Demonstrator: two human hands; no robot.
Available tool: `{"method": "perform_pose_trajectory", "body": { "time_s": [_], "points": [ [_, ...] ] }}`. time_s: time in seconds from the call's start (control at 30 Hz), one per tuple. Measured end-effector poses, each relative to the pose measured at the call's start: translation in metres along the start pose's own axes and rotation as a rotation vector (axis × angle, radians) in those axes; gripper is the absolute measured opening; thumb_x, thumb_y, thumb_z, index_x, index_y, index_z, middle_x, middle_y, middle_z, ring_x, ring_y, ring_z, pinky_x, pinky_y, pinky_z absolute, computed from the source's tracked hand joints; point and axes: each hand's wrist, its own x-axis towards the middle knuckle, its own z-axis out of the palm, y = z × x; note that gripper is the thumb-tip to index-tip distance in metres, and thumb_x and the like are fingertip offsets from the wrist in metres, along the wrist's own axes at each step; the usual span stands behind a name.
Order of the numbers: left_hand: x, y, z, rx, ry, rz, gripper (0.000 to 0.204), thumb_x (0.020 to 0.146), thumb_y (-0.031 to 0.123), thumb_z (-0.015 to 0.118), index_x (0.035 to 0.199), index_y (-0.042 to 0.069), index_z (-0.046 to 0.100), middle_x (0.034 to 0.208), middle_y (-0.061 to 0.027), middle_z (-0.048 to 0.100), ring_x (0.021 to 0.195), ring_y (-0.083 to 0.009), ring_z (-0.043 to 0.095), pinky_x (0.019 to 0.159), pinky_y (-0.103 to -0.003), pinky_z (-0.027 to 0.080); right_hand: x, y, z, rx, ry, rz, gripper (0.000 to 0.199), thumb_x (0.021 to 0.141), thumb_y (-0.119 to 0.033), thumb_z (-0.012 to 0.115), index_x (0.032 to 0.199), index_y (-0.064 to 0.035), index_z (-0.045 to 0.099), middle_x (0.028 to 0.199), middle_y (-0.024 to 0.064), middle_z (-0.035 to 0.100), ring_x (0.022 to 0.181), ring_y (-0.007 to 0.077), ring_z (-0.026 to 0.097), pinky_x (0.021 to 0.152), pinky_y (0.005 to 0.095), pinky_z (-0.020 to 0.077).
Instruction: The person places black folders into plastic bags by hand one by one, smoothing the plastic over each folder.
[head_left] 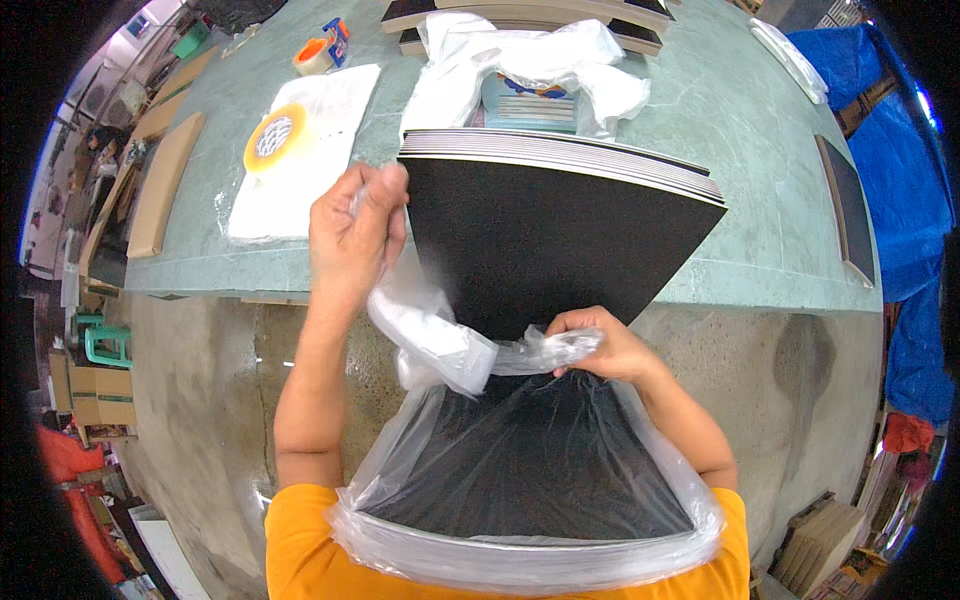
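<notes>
A thick stack of black boards with white edges leans from the table edge toward my body. Its lower part sits inside a clear plastic bag, which rests against my front. At the stack's upper left corner, my left hand pinches a bit of the bag's film, slightly blurred. My right hand is closed around the bag's bunched rim, in front of the middle of the boards. Between my hands the film hangs in loose folds over the black face. The boards' upper part stands out of the bag.
On the green table lie a white sheet stack with a roll of clear tape and a tape dispenser. Crumpled white plastic sits beyond the boards. A dark panel lies at the right edge.
</notes>
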Motion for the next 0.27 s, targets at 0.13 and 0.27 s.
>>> {"method": "perform_pose_trajectory", "body": {
  "time_s": [0.13, 0.27],
  "points": [
    [-0.026, -0.048, 0.039, 0.307, -0.364, 0.244, 0.018, 0.074, 0.017, 0.062, 0.087, 0.005, 0.061, 0.075, -0.0059, 0.063, 0.069, -0.0146, 0.059, 0.065, -0.027, 0.045, 0.011, -0.001, 0.004, 0.298, 0.092, -0.138, 0.022, 0.071, -0.007, 0.065, 0.089, -0.0022, 0.053, 0.086, 0.0026, 0.056, 0.079, 0.0087, 0.054, 0.067, 0.0214, 0.0436],
    [-0.026, -0.075, 0.049, 0.175, -0.505, 0.028, 0.028, 0.074, 0.02, 0.064, 0.097, 0.007, 0.058, 0.085, -0.008, 0.063, 0.077, -0.0209, 0.059, 0.072, -0.03, 0.045, 0.022, -0.023, 0.024, 0.006, 0.079, -0.171, 0.049, 0.07, -0.012, 0.069, 0.109, -0.0069, 0.04, 0.103, 0.006, 0.051, 0.096, 0.0154, 0.05, 0.086, 0.0323, 0.0401]
  ]
}}
